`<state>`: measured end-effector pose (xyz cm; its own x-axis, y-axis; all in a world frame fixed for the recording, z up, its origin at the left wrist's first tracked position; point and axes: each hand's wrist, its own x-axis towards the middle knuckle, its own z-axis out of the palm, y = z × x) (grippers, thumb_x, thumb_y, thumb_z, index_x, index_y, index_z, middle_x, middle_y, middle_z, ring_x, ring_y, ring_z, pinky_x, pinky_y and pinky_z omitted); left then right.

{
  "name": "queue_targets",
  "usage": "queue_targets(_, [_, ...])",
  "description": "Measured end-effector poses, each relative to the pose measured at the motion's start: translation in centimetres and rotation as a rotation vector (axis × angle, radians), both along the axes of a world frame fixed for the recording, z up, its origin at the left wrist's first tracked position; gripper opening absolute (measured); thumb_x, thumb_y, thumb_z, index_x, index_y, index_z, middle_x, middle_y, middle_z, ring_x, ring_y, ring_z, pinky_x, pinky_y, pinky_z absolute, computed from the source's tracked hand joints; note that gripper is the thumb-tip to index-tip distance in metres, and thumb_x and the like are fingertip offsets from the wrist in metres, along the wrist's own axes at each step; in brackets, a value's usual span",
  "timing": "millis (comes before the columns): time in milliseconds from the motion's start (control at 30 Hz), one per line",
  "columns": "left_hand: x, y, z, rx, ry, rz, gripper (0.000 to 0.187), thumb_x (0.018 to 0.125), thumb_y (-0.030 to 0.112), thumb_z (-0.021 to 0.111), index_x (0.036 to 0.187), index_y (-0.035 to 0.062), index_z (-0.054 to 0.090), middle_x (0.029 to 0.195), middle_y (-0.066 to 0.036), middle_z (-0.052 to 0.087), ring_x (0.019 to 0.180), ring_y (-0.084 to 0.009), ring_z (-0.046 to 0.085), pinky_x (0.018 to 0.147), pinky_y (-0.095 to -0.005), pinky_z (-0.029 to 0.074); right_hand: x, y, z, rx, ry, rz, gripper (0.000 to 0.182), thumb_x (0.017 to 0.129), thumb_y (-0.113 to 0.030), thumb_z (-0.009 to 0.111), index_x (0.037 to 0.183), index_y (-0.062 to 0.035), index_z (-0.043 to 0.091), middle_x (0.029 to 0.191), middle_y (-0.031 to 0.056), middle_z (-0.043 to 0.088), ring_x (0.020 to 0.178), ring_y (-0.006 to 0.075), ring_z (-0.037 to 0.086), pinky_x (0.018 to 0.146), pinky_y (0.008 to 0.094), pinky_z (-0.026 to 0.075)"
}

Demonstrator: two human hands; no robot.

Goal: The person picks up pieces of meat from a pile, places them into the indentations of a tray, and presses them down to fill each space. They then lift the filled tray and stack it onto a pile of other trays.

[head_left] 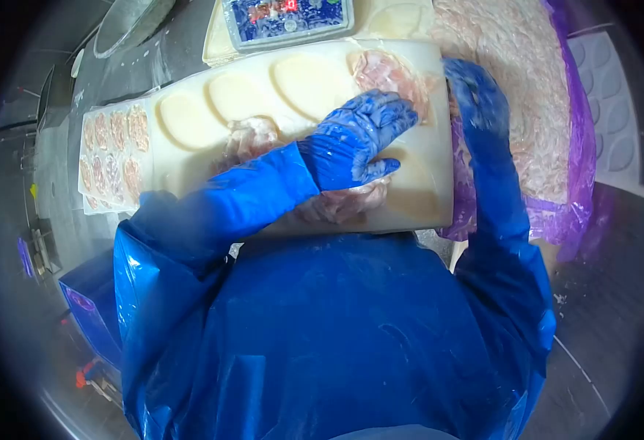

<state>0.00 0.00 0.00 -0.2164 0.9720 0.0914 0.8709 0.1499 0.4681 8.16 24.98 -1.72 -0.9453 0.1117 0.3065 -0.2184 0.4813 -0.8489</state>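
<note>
My left hand, in a wet blue glove, lies over a white moulded tray with oval hollows. Its fingers are stretched out, with the tips at a flattened piece of raw meat in the far right hollow. Beneath that hand and forearm, more raw meat sits in a near hollow, partly covered. Another lump of meat rests further left. My right hand, also gloved, is at the tray's right edge beside a large mass of pale raw meat. Its fingers are loosely bent and apart, with nothing visible in them.
Behind the tray stands a scale with a lit red display. Purple plastic film lines the meat mass. At the left lies a smaller tray of filled portions. A metal bowl is at the far left, another moulded sheet at the right.
</note>
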Motion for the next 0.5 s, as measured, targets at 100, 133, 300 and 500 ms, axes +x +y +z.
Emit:
queue_targets(100, [-0.1,-0.1,-0.9,0.202,0.03,0.048,0.078,0.094,0.042,0.064,0.157,0.0072,0.032,0.161,-0.02,0.033,0.15,-0.038,0.028,0.123,-0.0517,0.021,3.9,-1.4,1.6,-0.259,-0.106,-0.086,0.041,0.098,-0.007,0.053,0.139,-0.0052,0.058,0.14,0.0143,0.06,0.137,0.0305,0.05,0.119,0.0442,0.032])
queue_targets(133, [-1.1,-0.7,-1.4,0.207,0.095,0.127,0.078,0.094,0.043,0.064,0.156,0.007,0.033,0.16,-0.02,0.035,0.15,-0.0382,0.029,0.122,-0.052,0.02,4.3,-2.3,2.0,0.201,-0.068,-0.032,0.04,0.099,-0.008,0.053,0.138,-0.0037,0.057,0.14,0.0153,0.059,0.137,0.0322,0.049,0.117,0.0451,0.034])
queue_targets(300, [-4.0,-1.0,-0.8,0.173,0.392,0.397,0.074,0.095,0.047,0.06,0.155,0.009,0.037,0.159,-0.018,0.036,0.149,-0.0375,0.03,0.123,-0.0536,0.017,3.8,-5.0,3.5,0.344,0.075,-0.134,0.051,0.098,-0.011,0.054,0.148,-0.0054,0.047,0.151,0.0177,0.048,0.143,0.0366,0.04,0.119,0.0479,0.03])
queue_targets(500, [-6.9,-2.1,-2.0,0.133,0.368,0.333,0.074,0.096,0.046,0.06,0.155,0.0078,0.037,0.159,-0.019,0.036,0.15,-0.0387,0.027,0.123,-0.0529,0.018,3.6,-4.2,1.5,0.385,-0.124,0.034,0.065,0.096,-0.012,0.058,0.156,-0.0043,0.033,0.162,0.0183,0.032,0.149,0.0362,0.031,0.122,0.0445,0.024])
